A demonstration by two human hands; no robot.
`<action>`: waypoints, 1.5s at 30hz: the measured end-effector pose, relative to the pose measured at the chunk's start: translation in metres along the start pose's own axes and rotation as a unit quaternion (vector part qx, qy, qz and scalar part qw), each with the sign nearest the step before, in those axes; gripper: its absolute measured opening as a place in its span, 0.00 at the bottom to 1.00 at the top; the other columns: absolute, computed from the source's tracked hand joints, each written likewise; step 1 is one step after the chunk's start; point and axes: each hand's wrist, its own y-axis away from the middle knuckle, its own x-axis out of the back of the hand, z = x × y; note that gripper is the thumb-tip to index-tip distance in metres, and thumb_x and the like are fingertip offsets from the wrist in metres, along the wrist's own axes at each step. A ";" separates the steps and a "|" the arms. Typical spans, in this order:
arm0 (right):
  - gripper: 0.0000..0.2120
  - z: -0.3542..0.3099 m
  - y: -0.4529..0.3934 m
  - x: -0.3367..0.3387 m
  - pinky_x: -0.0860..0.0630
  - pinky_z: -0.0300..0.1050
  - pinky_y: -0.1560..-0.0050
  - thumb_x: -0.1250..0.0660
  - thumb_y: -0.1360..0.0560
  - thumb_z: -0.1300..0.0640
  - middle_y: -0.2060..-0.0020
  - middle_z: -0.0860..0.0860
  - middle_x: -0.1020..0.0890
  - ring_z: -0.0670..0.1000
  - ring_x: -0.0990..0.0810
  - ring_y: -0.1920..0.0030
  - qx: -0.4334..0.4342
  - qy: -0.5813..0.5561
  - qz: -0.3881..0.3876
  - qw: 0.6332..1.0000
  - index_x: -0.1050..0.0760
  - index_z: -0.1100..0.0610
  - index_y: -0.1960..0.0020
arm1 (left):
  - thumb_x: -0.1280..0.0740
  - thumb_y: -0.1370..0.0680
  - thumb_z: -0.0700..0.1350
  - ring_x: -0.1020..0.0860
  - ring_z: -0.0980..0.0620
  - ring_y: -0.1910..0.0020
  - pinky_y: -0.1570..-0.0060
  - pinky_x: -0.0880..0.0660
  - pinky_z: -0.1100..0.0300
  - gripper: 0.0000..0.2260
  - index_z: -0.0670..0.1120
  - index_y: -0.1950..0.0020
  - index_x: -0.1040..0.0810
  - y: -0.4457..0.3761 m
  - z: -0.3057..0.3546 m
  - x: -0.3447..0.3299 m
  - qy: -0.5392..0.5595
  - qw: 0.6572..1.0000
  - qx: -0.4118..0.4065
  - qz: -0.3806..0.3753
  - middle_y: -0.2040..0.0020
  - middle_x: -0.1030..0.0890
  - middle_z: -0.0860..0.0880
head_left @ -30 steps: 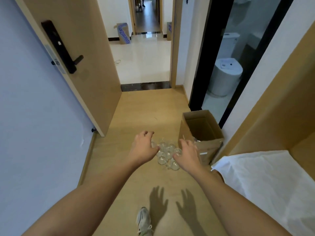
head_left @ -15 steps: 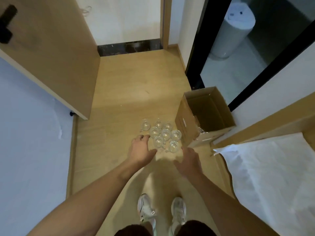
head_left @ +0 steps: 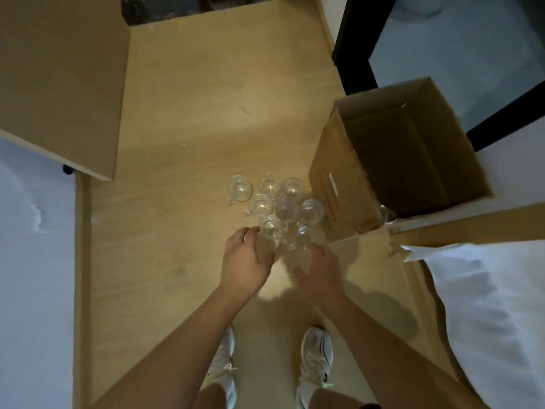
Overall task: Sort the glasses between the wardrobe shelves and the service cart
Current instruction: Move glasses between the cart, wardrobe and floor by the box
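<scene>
I stood over the glasses (head_left: pixel 274 208), a tight cluster of small clear handled cups on the wooden floor (head_left: pixel 182 255) at the middle of the frame, just left of the open cardboard box (head_left: pixel 407 160) at the right. My left hand (head_left: pixel 246 258) reached in from below, its fingers loosely curled beside the nearest glass (head_left: pixel 270 228) at the cluster's lower edge; whether the fingertips touched it, I could not tell. My right hand (head_left: pixel 320 268) hovered just under the lower right glass (head_left: pixel 303 234), fingers relaxed, holding nothing. Neither hand had closed on anything yet.

I judged these to be light, rigid and brittle, and smooth enough to slip from a careless pinch. They stood rim to rim, so pulling one out would likely knock its neighbours. The safest hold seemed to be around the body of an outer glass, or by its small side handle where that pointed away from the rest, lifting straight up.
</scene>
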 end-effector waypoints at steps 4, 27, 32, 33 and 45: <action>0.29 0.026 -0.051 -0.069 0.35 0.49 0.29 0.31 0.23 0.48 0.31 0.55 0.28 0.57 0.31 0.30 -0.008 0.010 0.002 1.000 0.34 0.57 0.26 | 0.28 0.23 0.51 0.31 0.40 0.31 0.31 0.36 0.53 0.27 0.43 0.27 0.28 -0.037 -0.045 -0.063 -0.002 1.000 -0.009 0.006 0.30 0.27 0.41; 0.21 0.132 -0.207 -0.299 0.25 0.51 0.38 0.32 0.22 0.56 0.37 0.52 0.22 0.53 0.21 0.41 0.036 -0.176 0.188 0.966 0.28 0.57 0.31 | 0.33 0.22 0.46 0.20 0.48 0.49 0.52 0.31 0.57 0.06 0.49 0.48 0.18 -0.164 -0.156 -0.342 0.227 0.968 0.087 0.063 0.54 0.17 0.52; 0.10 0.119 -0.218 -0.320 0.25 0.34 0.56 0.26 0.25 0.55 0.55 0.43 0.19 0.36 0.20 0.57 -0.070 -0.419 0.274 0.863 0.23 0.51 0.45 | 0.31 0.22 0.51 0.20 0.54 0.48 0.47 0.30 0.60 0.08 0.53 0.44 0.17 -0.167 -0.159 -0.360 0.345 0.923 0.150 0.076 0.53 0.17 0.57; 0.10 0.119 -0.221 -0.321 0.25 0.35 0.55 0.26 0.25 0.54 0.56 0.43 0.19 0.39 0.19 0.57 -0.090 -0.452 0.277 0.843 0.23 0.52 0.47 | 0.31 0.22 0.52 0.20 0.54 0.47 0.45 0.28 0.59 0.11 0.52 0.42 0.16 -0.168 -0.161 -0.363 0.345 0.923 0.149 0.079 0.50 0.16 0.55; 0.12 0.110 -0.245 -0.312 0.24 0.41 0.66 0.27 0.24 0.46 0.66 0.48 0.16 0.45 0.18 0.67 -0.189 -0.693 0.112 0.686 0.16 0.56 0.53 | 0.27 0.26 0.47 0.16 0.47 0.45 0.36 0.23 0.44 0.09 0.48 0.48 0.13 -0.186 -0.162 -0.358 0.547 0.810 0.202 0.056 0.50 0.13 0.49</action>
